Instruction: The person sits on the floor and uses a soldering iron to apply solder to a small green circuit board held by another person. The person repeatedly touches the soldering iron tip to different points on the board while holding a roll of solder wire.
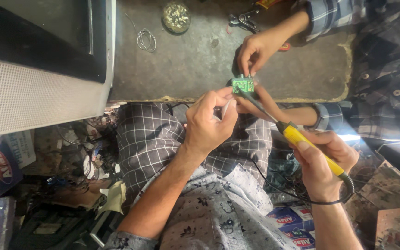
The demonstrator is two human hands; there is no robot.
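Four hands show: the wearer's left hand [208, 121] and right hand [322, 163], plus two of a co-worker at upper right; one green circuit board [242, 85]; one yellow-handled soldering iron [302, 143]. One wire coil [146, 40] and one round dish [176, 16] lie at upper centre.

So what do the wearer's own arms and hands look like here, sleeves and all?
Both the left hand and right hand are bare, with no gloves, rings or watch visible. Both forearms are uncovered too. Only the left arm shows a sleeve, a pale grey fabric with a dark floral print, ending near the elbow.
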